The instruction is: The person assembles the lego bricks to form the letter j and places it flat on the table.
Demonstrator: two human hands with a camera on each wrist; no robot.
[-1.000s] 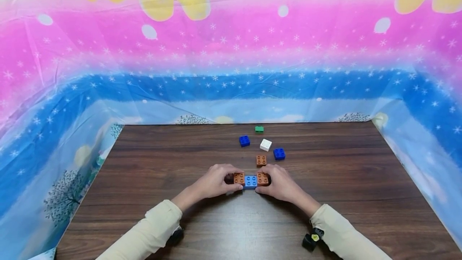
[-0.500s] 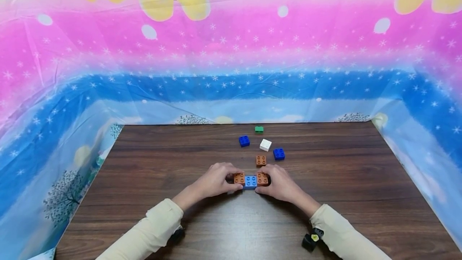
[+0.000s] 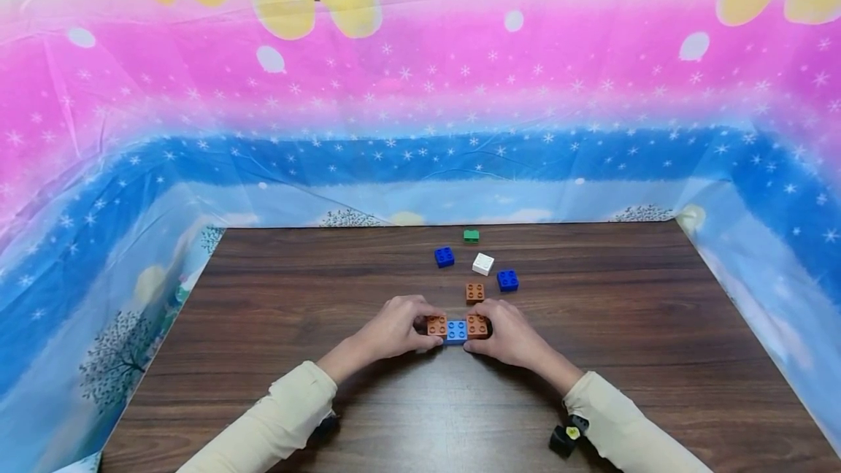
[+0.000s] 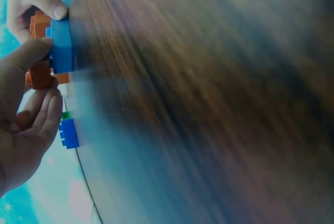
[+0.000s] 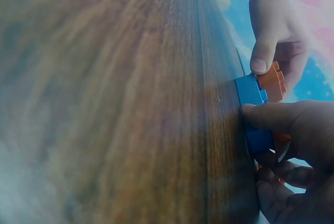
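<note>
A light blue toy building brick (image 3: 456, 331) sits low between two orange bricks in the head view. My left hand (image 3: 397, 331) pinches the left orange brick (image 3: 436, 325) between thumb and fingers, over the blue brick's left end. At the other end, my right hand (image 3: 506, 334) grips the right orange brick (image 3: 477, 325), its thumb touching the blue one in the right wrist view. Studs of the blue brick (image 4: 61, 49) show between the orange bricks in the left wrist view. Whether the left orange brick is pressed fully down I cannot tell.
Just beyond my right fingers lies another orange brick (image 3: 474, 293). Farther back are two dark blue bricks, one on the right (image 3: 507, 280) and one on the left (image 3: 444, 257), a white brick (image 3: 482, 263) and a green brick (image 3: 471, 236) near the wooden table's (image 3: 296, 268) far edge.
My left hand and its orange brick have shifted very slightly to the right. The right hand and the loose bricks stay practically in place.
</note>
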